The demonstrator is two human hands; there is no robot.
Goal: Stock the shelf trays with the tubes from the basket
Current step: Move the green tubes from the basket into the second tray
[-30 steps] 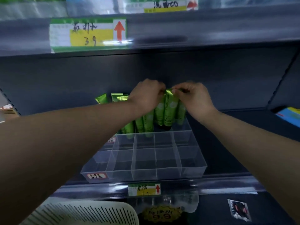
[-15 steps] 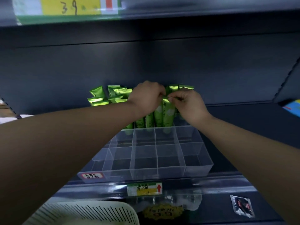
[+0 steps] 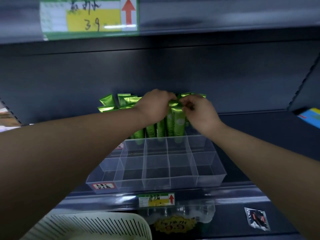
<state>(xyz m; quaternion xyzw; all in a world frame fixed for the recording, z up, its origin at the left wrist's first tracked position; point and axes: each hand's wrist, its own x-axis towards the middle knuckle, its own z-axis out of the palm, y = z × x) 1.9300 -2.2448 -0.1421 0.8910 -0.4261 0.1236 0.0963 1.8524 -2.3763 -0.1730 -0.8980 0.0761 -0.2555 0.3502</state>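
Several green tubes stand upright in the back row of a clear divided tray on the dark shelf. More green tubes stick up at the back left. My left hand grips the tops of the standing tubes from the left. My right hand pinches the crimped top of one green tube from the right. The two hands nearly touch above that tube. A white slotted basket shows at the bottom left edge; its inside is out of sight.
The tray's front compartments hold nothing. A price tag sits on the shelf rail below the tray, and a larger price label on the shelf above. A small dark packet lies at lower right. A blue item lies at far right.
Both hands stayed on the tube tops at the tray's back row, shifting only slightly. The camera view tilted down and then back up.
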